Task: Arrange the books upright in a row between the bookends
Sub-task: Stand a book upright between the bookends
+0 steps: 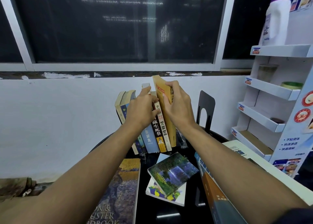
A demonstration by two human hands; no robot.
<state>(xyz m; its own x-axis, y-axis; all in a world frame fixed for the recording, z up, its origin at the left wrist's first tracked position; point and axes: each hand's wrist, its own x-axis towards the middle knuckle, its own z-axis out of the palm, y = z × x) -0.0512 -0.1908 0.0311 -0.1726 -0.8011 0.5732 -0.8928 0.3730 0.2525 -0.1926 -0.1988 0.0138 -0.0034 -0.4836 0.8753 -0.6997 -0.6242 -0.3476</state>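
Note:
Several books (153, 135) stand upright in a row at the back of a black round table (152, 212), leaning a little to the left. My left hand (143, 109) presses on their spines near the top. My right hand (177, 105) grips a tall yellow book (160, 88) at the right end of the row, held upright against the others. A black metal bookend (205, 108) stands apart to the right, with a gap between it and the yellow book. The left bookend is hidden behind the books.
Loose books lie flat on the table: a painted-cover book (120, 190) at the left, two stacked colourful books (171, 173) in the middle, a blue-orange book (213, 186) and a white book (237, 149) at the right. A white display rack (274, 91) stands at the right.

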